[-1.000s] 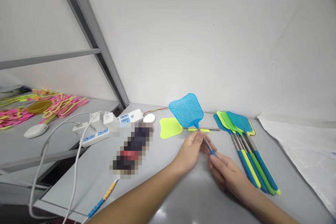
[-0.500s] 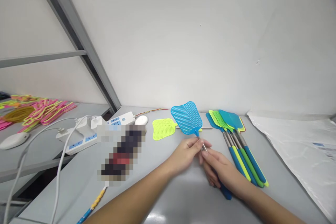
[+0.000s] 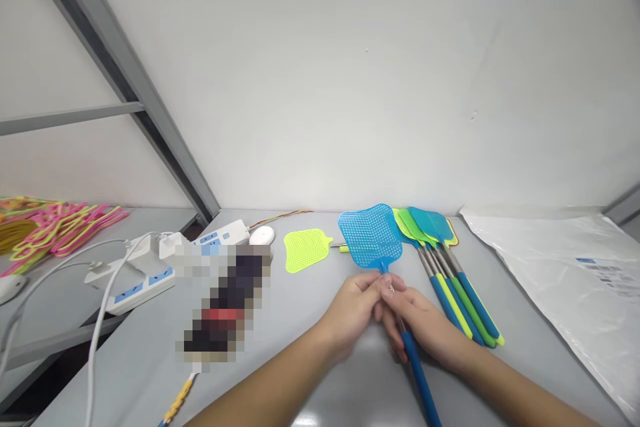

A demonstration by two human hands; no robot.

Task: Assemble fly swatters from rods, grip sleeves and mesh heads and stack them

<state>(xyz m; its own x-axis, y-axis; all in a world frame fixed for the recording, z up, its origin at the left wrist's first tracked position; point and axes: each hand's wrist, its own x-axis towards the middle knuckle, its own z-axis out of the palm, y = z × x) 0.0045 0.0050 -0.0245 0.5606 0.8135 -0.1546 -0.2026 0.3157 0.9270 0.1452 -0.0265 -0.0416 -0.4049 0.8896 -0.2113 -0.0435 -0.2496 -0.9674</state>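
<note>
Both hands are closed on a blue fly swatter (image 3: 371, 235) with a perforated head, held above the table. My left hand (image 3: 356, 303) pinches it at the neck, just below the head. Right beside it, my right hand (image 3: 417, 320) grips the metal shaft, and the blue handle (image 3: 419, 373) runs from under that hand toward the near edge. Behind the blue head lies a yellow-green fly swatter (image 3: 306, 250), its shaft partly hidden. To the right, several fly swatters (image 3: 453, 280) in blue, green and yellow lie overlapped in a fanned stack.
A white plastic bag (image 3: 545, 267) lies at the right. On the left are a power strip (image 3: 145, 290) with plugs and white cables, a round white object (image 3: 262, 235), a pixelated item (image 3: 225, 307) with a patterned cord, and pink-yellow cords (image 3: 65, 233). A metal frame (image 3: 125, 93) rises behind.
The fly swatter's handle now extends farther toward me below my right hand. Its head sits slightly farther right, overlapping the stack's edge. The camera view has shifted a little.
</note>
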